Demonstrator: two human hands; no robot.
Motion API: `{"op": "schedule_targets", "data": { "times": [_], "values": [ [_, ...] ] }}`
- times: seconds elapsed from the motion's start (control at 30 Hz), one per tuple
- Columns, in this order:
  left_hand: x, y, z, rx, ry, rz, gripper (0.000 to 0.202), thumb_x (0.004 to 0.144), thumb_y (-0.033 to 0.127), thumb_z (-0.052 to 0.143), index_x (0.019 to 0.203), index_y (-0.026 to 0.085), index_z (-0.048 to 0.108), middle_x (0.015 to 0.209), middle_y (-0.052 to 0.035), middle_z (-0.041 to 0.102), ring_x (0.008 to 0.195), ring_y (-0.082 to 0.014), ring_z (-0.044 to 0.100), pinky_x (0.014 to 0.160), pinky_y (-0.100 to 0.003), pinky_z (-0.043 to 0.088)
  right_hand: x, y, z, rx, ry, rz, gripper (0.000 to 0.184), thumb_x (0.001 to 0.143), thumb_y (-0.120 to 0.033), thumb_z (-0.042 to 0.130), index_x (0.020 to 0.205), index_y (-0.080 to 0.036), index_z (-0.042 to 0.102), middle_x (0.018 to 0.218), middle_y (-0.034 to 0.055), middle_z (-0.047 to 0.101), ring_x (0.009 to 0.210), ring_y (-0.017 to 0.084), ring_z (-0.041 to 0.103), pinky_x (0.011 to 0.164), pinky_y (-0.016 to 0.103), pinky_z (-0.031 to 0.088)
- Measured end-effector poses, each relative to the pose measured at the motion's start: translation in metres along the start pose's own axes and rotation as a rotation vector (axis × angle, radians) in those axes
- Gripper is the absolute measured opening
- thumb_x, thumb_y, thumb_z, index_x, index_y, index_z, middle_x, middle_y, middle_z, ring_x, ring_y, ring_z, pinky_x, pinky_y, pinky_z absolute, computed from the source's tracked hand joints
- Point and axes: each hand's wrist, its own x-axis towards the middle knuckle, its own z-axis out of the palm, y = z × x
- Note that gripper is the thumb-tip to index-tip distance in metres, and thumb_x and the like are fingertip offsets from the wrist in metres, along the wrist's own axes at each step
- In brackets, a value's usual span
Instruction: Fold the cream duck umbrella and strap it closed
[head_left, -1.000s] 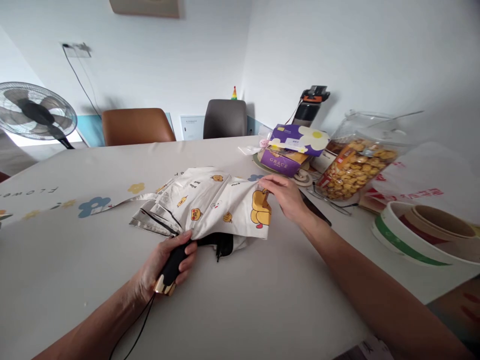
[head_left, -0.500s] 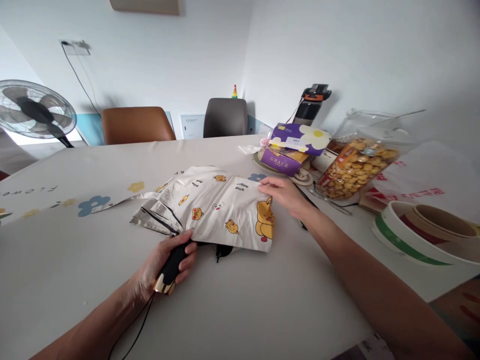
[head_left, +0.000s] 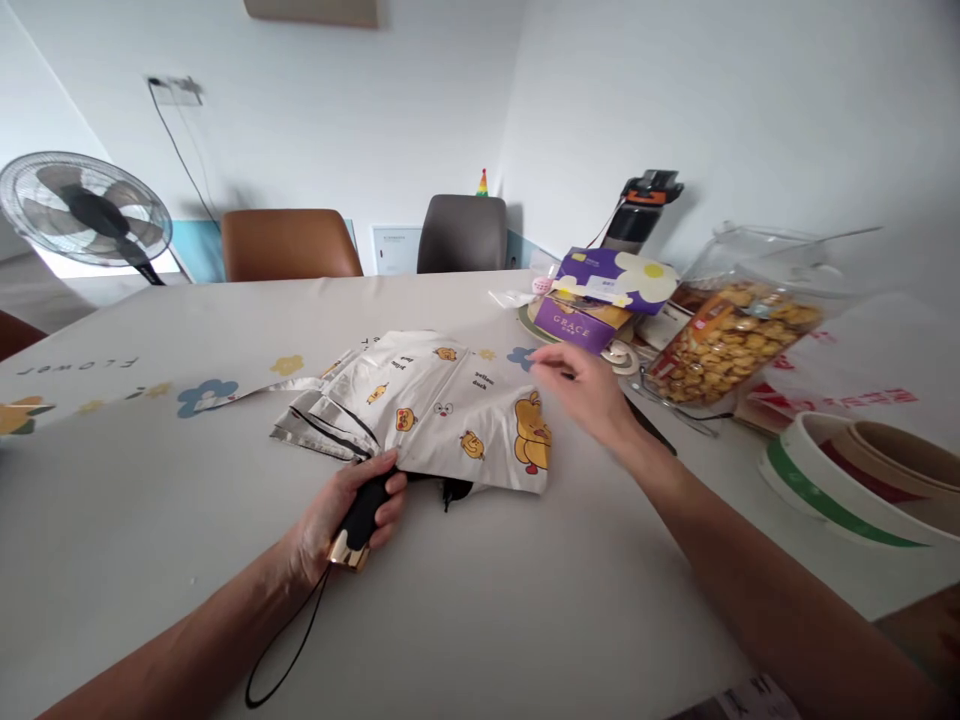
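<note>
A folded white umbrella (head_left: pixel 439 405) printed with yellow ducks lies on the table (head_left: pixel 487 600). My left hand (head_left: pixel 341 510) is wrapped round its black handle (head_left: pixel 361 515), which has a gold end cap and a thin black wrist cord trailing toward me. My right hand (head_left: pixel 581 385) hovers just past the right edge of the canopy, by the big duck print. Its fingers are loosely curled and slightly blurred, and they hold nothing that I can see.
A purple box (head_left: pixel 600 295), a dark bottle (head_left: pixel 641 210), a clear jar of snacks (head_left: pixel 731 335) and rolls of tape (head_left: pixel 862 460) crowd the right side. Two chairs (head_left: pixel 289 245) stand behind the table, a fan (head_left: pixel 86 210) at the left.
My right hand let go of the canopy panel, which now lies flat on the table, and drew a little away to the right. My left hand kept its hold.
</note>
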Motion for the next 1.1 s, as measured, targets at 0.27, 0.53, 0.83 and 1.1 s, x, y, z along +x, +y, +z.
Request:
{"op": "schedule_targets", "data": {
  "times": [0.27,0.53,0.83,1.1],
  "values": [
    [0.000,0.002,0.002,-0.026,-0.005,0.001,0.040,0.091,0.038,0.033,0.058,0.016,0.041,0.041,0.0029,0.037,0.028,-0.0064,0.033,0.029,-0.016,0.030,-0.044,-0.058,-0.010,-0.328,-0.722,-0.577,0.035,0.075,-0.025,0.061,0.110,-0.021,0.060,0.121,0.0082,0.057,0.110,0.025,0.053,0.094,0.041,0.040],
    [-0.001,0.003,0.004,-0.022,0.002,0.003,0.040,0.091,0.037,0.032,0.058,0.016,0.041,0.041,0.0022,0.039,0.028,-0.0071,0.036,0.029,-0.016,0.031,-0.055,-0.022,-0.014,-0.579,-0.527,-0.744,0.035,0.077,-0.005,0.046,0.108,-0.018,0.058,0.122,0.0109,0.056,0.114,0.024,0.052,0.096,0.043,0.040],
    [0.001,0.001,0.001,-0.065,-0.007,0.054,0.034,0.089,0.035,0.042,0.061,0.015,0.045,0.045,0.0036,0.037,0.032,-0.0060,0.033,0.028,-0.016,0.033,-0.039,-0.041,-0.023,-0.595,0.078,-0.495,0.021,0.081,-0.013,0.047,0.096,-0.019,0.060,0.092,0.0056,0.068,0.062,0.016,0.062,0.047,0.027,0.040],
    [0.001,-0.001,0.002,-0.171,0.003,0.123,0.018,0.086,0.027,0.049,0.085,0.010,0.054,0.059,0.0046,0.040,0.038,-0.0049,0.036,0.026,-0.016,0.034,0.004,-0.115,0.019,0.133,0.309,-0.539,0.013,0.085,-0.015,0.044,0.091,-0.021,0.055,0.084,0.0009,0.063,0.072,0.013,0.061,0.064,0.027,0.049]
  ]
}}
